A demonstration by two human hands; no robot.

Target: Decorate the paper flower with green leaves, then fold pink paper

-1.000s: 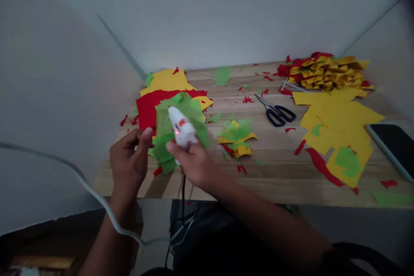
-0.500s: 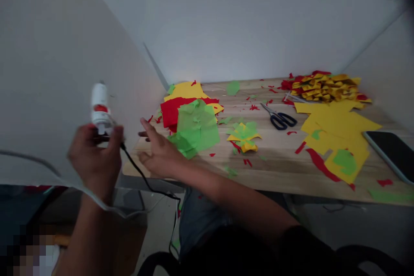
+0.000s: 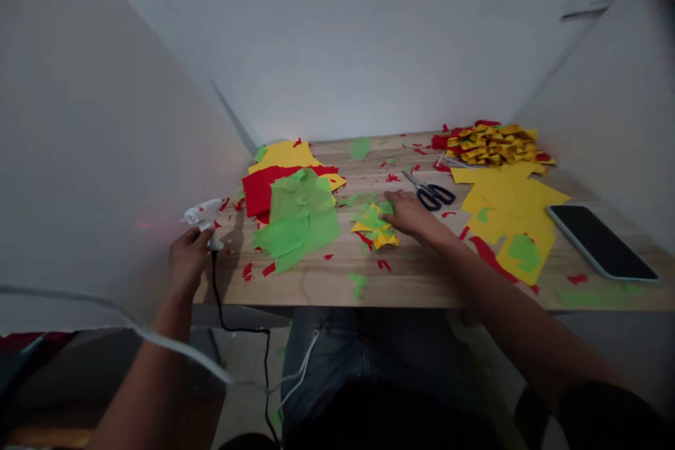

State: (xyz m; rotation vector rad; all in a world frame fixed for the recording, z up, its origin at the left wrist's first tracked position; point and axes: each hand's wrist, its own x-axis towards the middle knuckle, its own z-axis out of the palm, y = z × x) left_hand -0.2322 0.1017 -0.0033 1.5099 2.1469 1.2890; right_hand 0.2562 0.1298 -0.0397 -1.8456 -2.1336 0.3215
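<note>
At the table's left edge, my left hand (image 3: 187,259) is closed on a white glue gun (image 3: 205,212) with a black cord running down from its handle. My right hand (image 3: 410,214) reaches in from the right, palm down with its fingers out. Its fingertips are at the edge of a small yellow and green paper piece (image 3: 375,223); whether they touch it I cannot tell. Between the hands lies a green paper sheet (image 3: 306,214), partly over red paper (image 3: 258,193) and yellow paper (image 3: 285,153).
Dark-handled scissors (image 3: 429,193) lie beyond my right hand. Farther right are yellow sheets (image 3: 511,197), a pile of folded yellow and red strips (image 3: 493,145) and a phone (image 3: 601,240). Red and green scraps dot the wooden table (image 3: 316,292). A pale cable (image 3: 174,344) crosses in front of my left forearm.
My left hand has lowered the glue gun to the table's left edge, tipping it from upright to lying. My right hand has moved right, from beside the glue gun to the yellow and green piece.
</note>
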